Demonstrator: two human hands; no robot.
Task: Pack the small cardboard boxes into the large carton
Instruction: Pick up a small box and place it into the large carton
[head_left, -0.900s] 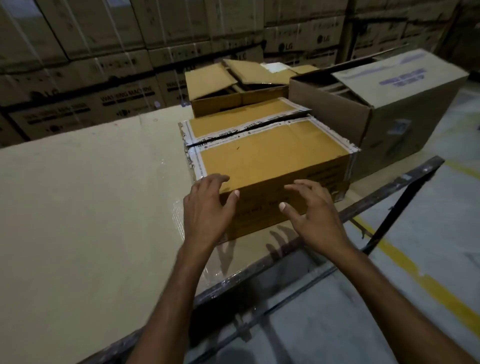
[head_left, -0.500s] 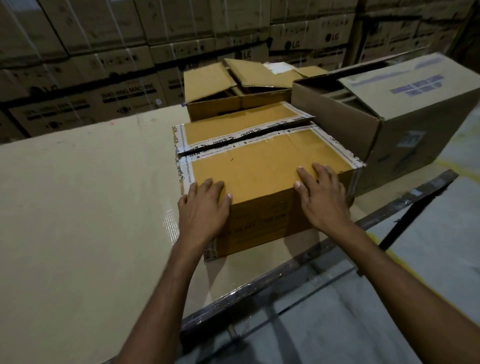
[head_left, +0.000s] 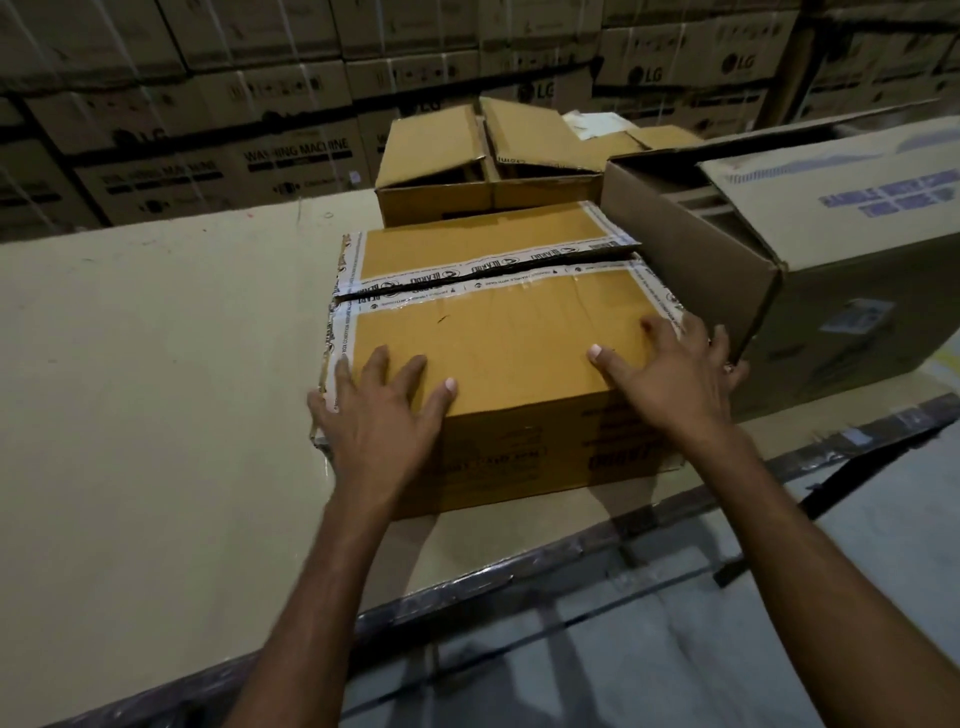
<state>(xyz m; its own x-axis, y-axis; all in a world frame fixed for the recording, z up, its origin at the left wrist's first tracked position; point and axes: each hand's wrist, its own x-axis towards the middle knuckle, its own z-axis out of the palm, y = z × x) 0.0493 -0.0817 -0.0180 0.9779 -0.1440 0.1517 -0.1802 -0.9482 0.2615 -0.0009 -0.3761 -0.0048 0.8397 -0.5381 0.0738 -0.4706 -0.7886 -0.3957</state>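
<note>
Many printed brown storage cartons are stacked as a wall across the top of the frame, and below them a broad beige table top fills the left and centre. At the right of the frame a large grey-brown corrugated carton is seen. Its top is open on the side nearer the centre, with cardboard pieces visible inside, while a blue-printed flap is folded over the rest.

Just beside it, at centre frame, a yellow-brown cardboard box edged with white printed tape is stood near the table's front edge, its taped top seam slit. Behind it a yellow-brown box with loose open flaps is set.

The left hand is spread flat on the near-left corner of the taped box's top. The right hand is spread on the near-right corner, its outer fingers reaching the right edge. Nothing is pinched.

The step is judged to be taking hold of this box for the carton. A firmer hold would be gained if the palms were shifted to opposite side faces. The slit seam should not be pressed in, and the carton's folded flap is best turned back before the box is brought across.
</note>
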